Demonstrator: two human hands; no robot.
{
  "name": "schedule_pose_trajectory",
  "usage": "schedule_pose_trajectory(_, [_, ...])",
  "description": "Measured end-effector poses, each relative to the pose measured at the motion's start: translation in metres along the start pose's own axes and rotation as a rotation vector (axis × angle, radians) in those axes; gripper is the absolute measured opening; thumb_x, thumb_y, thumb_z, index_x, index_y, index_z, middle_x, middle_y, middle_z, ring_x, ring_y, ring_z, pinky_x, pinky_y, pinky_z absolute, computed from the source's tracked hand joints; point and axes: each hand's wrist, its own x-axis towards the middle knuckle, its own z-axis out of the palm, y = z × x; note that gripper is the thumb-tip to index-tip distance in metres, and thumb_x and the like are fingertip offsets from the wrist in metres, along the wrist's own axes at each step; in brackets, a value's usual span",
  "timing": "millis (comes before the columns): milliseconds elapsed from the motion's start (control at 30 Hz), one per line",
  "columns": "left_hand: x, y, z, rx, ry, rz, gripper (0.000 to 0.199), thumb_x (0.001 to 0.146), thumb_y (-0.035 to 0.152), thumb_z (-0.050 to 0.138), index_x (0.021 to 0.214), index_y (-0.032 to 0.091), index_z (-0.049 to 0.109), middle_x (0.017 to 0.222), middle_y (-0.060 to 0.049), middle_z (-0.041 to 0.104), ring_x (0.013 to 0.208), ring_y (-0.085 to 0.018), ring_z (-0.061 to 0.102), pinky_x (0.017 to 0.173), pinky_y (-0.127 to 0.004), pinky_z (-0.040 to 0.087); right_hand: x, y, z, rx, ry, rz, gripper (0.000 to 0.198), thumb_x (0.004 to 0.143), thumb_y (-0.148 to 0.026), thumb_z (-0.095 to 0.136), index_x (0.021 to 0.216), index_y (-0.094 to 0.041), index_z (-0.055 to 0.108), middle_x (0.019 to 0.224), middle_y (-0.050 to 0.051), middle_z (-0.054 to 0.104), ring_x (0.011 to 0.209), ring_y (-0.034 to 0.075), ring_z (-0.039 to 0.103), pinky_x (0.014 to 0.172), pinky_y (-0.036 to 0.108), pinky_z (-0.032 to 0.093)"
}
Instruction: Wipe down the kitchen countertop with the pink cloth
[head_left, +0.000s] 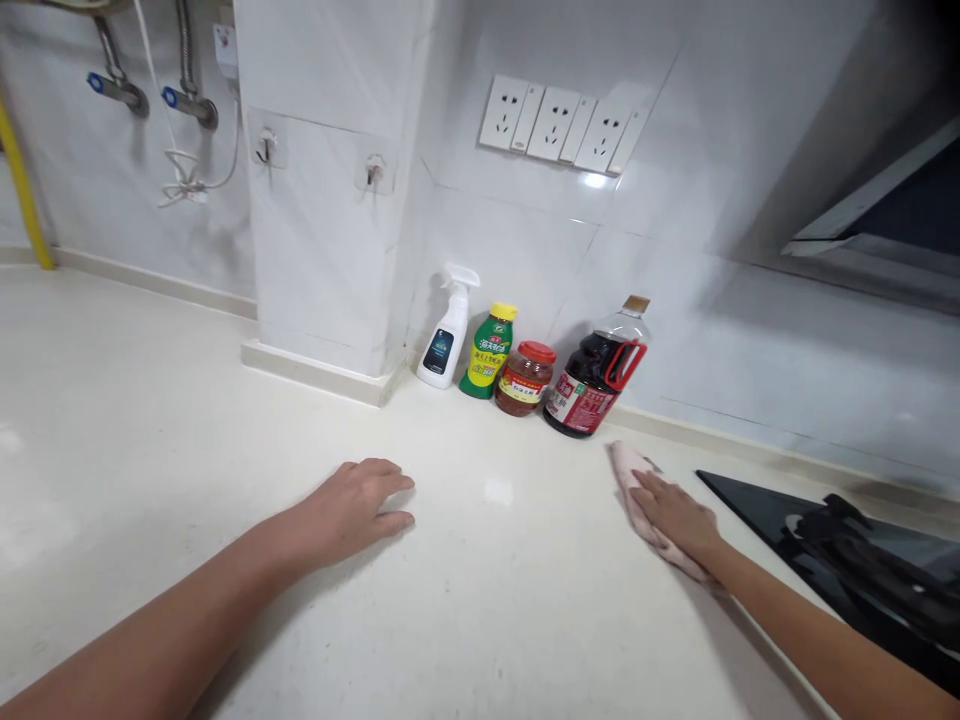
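Note:
My left hand [360,515] rests low over the white countertop [480,600], open, with thumb and fingers apart and nothing in it. To the right, my right hand [677,515] is closed on a pale pink cloth [630,478], pressing it against the counter beside the black stove. Along the wall stand a white spray bottle [446,335], a green squeeze bottle with a yellow cap [486,355], a red-lidded jar [524,382] and a large bottle of dark sauce [589,375] with a red handle. The cloth lies just right of the sauce bottle.
A black glass stove [757,500] with a dark burner grate [862,555] fills the right side, under a range hood [885,215]. A tiled pillar [322,260] with hooks juts out at centre left. Wall sockets [559,125] sit above the bottles. A yellow hose [22,190] hangs far left.

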Motion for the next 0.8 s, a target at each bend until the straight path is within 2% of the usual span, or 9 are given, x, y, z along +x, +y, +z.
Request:
schedule_pose_trajectory(67, [0.001, 0.000, 0.000, -0.028, -0.005, -0.019, 0.046, 0.097, 0.056, 0.048, 0.130, 0.027, 0.063, 0.137, -0.008, 0.062, 0.127, -0.029, 0.056, 0.106, -0.045, 0.042, -0.014, -0.032, -0.004, 0.032, -0.038, -0.042, 0.057, 0.100, -0.042, 0.024, 0.145, -0.026, 0.054, 0.152, 0.003, 0.045, 0.141, 0.030, 0.040, 0.114, 0.055, 0.038])
schedule_pose_trajectory(133, [0.001, 0.001, -0.002, -0.050, -0.011, -0.046, 0.051, 0.097, 0.059, 0.045, 0.133, 0.026, 0.062, 0.138, -0.009, 0.061, 0.124, -0.029, 0.058, 0.106, -0.045, 0.042, -0.034, -0.072, -0.015, 0.096, -0.087, -0.167, 0.058, 0.101, -0.045, 0.022, 0.152, -0.028, 0.045, 0.158, 0.000, 0.035, 0.146, 0.029, 0.030, 0.117, 0.054, 0.033])
schedule_pose_trajectory(233, [0.003, 0.001, -0.005, -0.093, 0.029, -0.074, 0.058, 0.097, 0.063, 0.041, 0.135, 0.023, 0.059, 0.139, -0.010, 0.058, 0.123, -0.028, 0.057, 0.107, -0.044, 0.042, -0.071, -0.145, -0.049, 0.240, -0.170, -0.453, 0.057, 0.102, -0.045, 0.026, 0.155, -0.029, 0.039, 0.162, 0.000, 0.027, 0.150, 0.029, 0.017, 0.120, 0.057, 0.023])
schedule_pose_trajectory(333, [0.005, -0.001, -0.004, -0.168, 0.108, -0.101, 0.063, 0.096, 0.067, 0.040, 0.133, 0.021, 0.061, 0.136, -0.010, 0.059, 0.124, -0.027, 0.057, 0.109, -0.041, 0.042, -0.110, -0.211, -0.088, 0.383, -0.260, -0.719, 0.058, 0.101, -0.045, 0.038, 0.157, -0.029, 0.036, 0.163, 0.002, 0.025, 0.151, 0.032, 0.011, 0.121, 0.061, 0.017])
schedule_pose_trajectory(433, [0.007, -0.002, -0.004, -0.203, 0.144, -0.110, 0.061, 0.095, 0.068, 0.041, 0.125, 0.021, 0.066, 0.129, -0.010, 0.064, 0.120, -0.027, 0.061, 0.106, -0.039, 0.045, -0.139, -0.247, -0.116, 0.519, -0.353, -0.952, 0.061, 0.099, -0.043, 0.047, 0.157, -0.031, 0.034, 0.163, 0.000, 0.023, 0.151, 0.033, 0.007, 0.121, 0.062, 0.012])
schedule_pose_trajectory(533, [0.007, 0.000, -0.006, -0.197, 0.156, -0.099, 0.057, 0.095, 0.064, 0.041, 0.120, 0.021, 0.069, 0.123, -0.009, 0.069, 0.116, -0.026, 0.063, 0.103, -0.037, 0.047, -0.148, -0.249, -0.122, 0.628, -0.370, -1.098, 0.058, 0.100, -0.043, 0.050, 0.156, -0.037, 0.035, 0.162, -0.002, 0.026, 0.151, 0.029, 0.010, 0.123, 0.057, 0.011])
schedule_pose_trajectory(633, [0.005, 0.003, -0.010, -0.202, 0.151, -0.127, 0.057, 0.096, 0.064, 0.040, 0.119, 0.022, 0.069, 0.123, -0.008, 0.070, 0.114, -0.027, 0.064, 0.102, -0.037, 0.048, -0.130, -0.225, -0.107, 0.660, -0.309, -1.106, 0.050, 0.103, -0.044, 0.047, 0.152, -0.036, 0.044, 0.160, 0.000, 0.032, 0.150, 0.024, 0.019, 0.124, 0.051, 0.015])
schedule_pose_trajectory(700, [0.003, 0.004, -0.012, -0.204, 0.134, -0.153, 0.059, 0.095, 0.067, 0.039, 0.121, 0.023, 0.068, 0.125, -0.008, 0.069, 0.115, -0.027, 0.064, 0.101, -0.037, 0.049, -0.107, -0.197, -0.089, 0.635, -0.264, -1.011, 0.048, 0.104, -0.049, 0.041, 0.148, -0.032, 0.049, 0.158, 0.002, 0.035, 0.148, 0.025, 0.024, 0.124, 0.052, 0.017])
schedule_pose_trajectory(800, [0.001, 0.004, -0.014, -0.194, 0.098, -0.178, 0.059, 0.095, 0.069, 0.040, 0.124, 0.025, 0.067, 0.129, -0.007, 0.067, 0.116, -0.027, 0.063, 0.100, -0.038, 0.049, -0.067, -0.138, -0.056, 0.566, -0.181, -0.754, 0.058, 0.102, -0.061, 0.032, 0.143, -0.028, 0.056, 0.156, 0.005, 0.040, 0.146, 0.029, 0.030, 0.122, 0.054, 0.024])
